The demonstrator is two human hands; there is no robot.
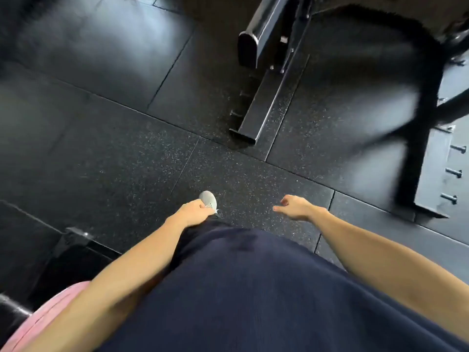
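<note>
I look straight down at a black speckled rubber floor (142, 158). My left hand (193, 212) hangs in front of my dark blue shirt (253, 288) with its fingers loosely curled, and it holds nothing. The toe of my grey shoe (208, 198) shows just beyond it on the floor. My right hand (295, 207) hangs a little apart to the right. Its fingers are relaxed and its thumb points left, and it is empty too.
A black metal machine foot (256, 115) with pegs lies on the floor ahead. To the right stands a grey steel frame base (431, 174) with bolts. A pink round plate (38, 323) and a black block (76, 252) are at the lower left.
</note>
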